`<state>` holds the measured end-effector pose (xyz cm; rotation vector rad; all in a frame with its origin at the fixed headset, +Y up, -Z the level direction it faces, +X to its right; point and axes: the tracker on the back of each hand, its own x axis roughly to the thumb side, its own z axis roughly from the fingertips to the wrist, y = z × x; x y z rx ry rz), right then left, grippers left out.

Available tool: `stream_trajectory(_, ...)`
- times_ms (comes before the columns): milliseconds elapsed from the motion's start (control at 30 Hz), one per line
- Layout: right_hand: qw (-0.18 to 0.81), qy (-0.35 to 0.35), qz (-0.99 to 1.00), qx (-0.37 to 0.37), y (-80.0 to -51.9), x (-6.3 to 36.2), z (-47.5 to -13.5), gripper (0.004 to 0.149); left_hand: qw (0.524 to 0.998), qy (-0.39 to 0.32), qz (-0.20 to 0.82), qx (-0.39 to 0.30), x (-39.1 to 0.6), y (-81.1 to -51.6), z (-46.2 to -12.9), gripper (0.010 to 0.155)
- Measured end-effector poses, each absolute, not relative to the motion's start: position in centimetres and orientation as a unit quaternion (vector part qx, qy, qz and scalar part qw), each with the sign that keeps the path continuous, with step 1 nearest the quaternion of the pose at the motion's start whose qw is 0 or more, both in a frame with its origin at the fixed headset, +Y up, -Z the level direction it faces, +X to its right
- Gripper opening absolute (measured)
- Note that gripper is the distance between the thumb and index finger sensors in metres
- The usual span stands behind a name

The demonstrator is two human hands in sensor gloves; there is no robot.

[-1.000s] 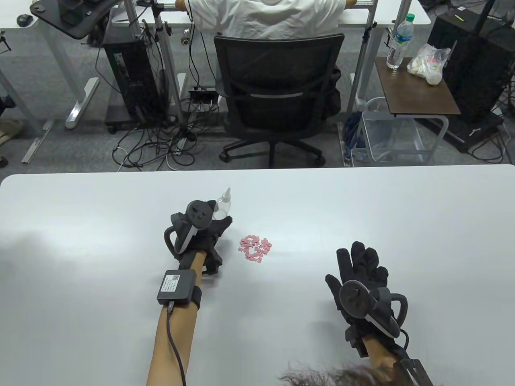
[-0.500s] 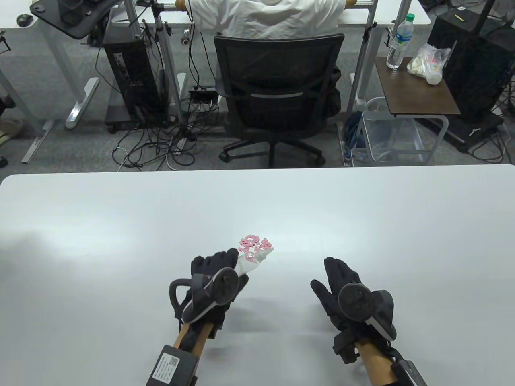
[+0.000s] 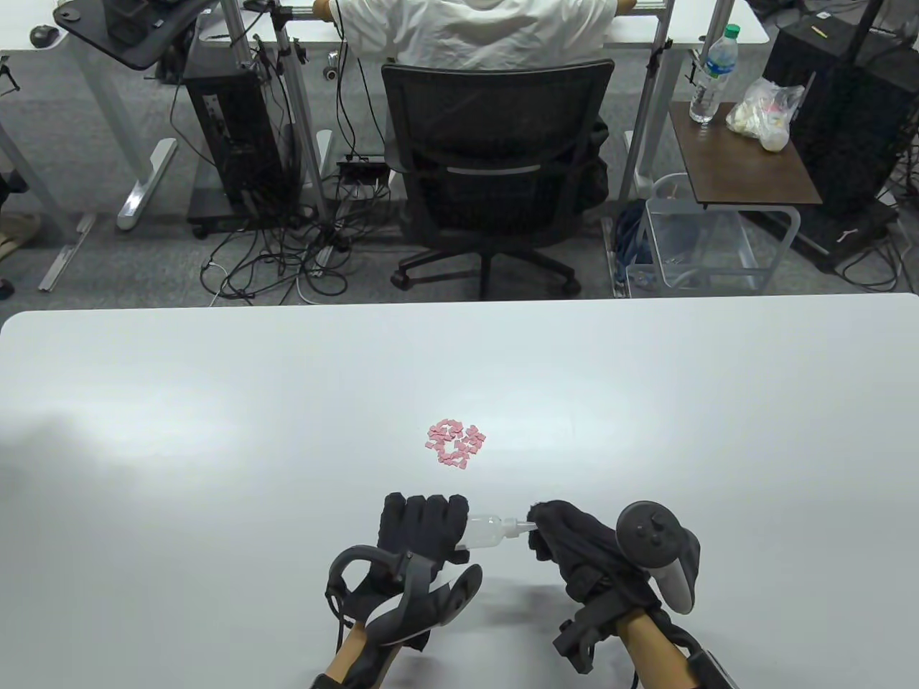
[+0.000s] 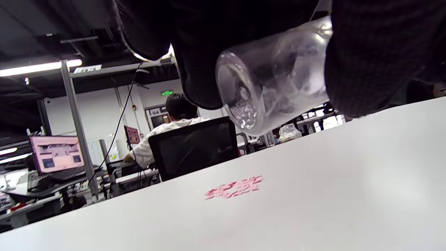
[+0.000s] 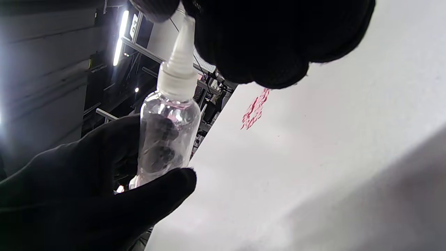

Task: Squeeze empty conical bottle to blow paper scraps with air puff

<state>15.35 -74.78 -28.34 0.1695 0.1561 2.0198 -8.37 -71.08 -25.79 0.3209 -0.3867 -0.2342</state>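
Gripping the clear plastic bottle with a white conical nozzle (image 3: 488, 532) sideways above the white table (image 3: 215, 430), your left hand (image 3: 420, 527) curls round its body; your right hand (image 3: 567, 538) pinches its tip, near the pink paper scraps (image 3: 456, 444).

Bright overhead light, soft table (image 3: 215, 430) glare, wrist views backlit

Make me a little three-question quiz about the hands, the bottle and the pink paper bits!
1. True or false: the bottle stands upright on the table.
2. Which hand grips the bottle's body: A) left hand, B) right hand?
3. Fill in: the right hand's fingertips pinch the bottle's white ____.

Key: 1. False, it is held sideways above the table, nearer the person than the paper scraps. 2. A. 3. nozzle.
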Motion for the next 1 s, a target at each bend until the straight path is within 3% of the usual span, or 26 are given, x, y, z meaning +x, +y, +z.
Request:
stream_trajectory(433, 0.534, 0.072, 0.842, 0.031, -75.3, 15.3, -28.0, 0.041, 0.933, -0.217, -0.185, 0.218, -7.3, -70.8, -24.1, 0.073)
stream_trajectory(533, 0.520, 0.051, 0.852, 0.035, -75.0, 15.4, -27.7, 0.040, 0.948, -0.226, -0.156, 0.164, -7.1, -70.4, -24.3, 0.072)
stream_trajectory(667, 0.473, 0.037, 0.878, 0.064, -74.3, 15.2, -27.6, 0.040, 0.976, -0.208, -0.036, 0.047, -8.2, -71.2, -25.2, 0.073)
stream_trajectory(867, 0.470, 0.027, 0.881, 0.056, -74.5, 14.8, -27.5, 0.042, 0.948, -0.214, -0.169, 0.162, -7.5, -70.9, -24.4, 0.074)
stream_trajectory(933, 0.468, 0.027, 0.881, 0.071, -74.6, 14.8, -27.5, 0.040, 0.950, -0.219, -0.168, 0.149, -7.5, -70.8, -24.4, 0.074)
stream_trajectory(1000, 0.467, 0.026, 0.880, 0.077, -74.6, 14.8, -27.5, 0.040, 0.966, -0.213, -0.116, 0.092, -7.9, -71.0, -24.8, 0.073)
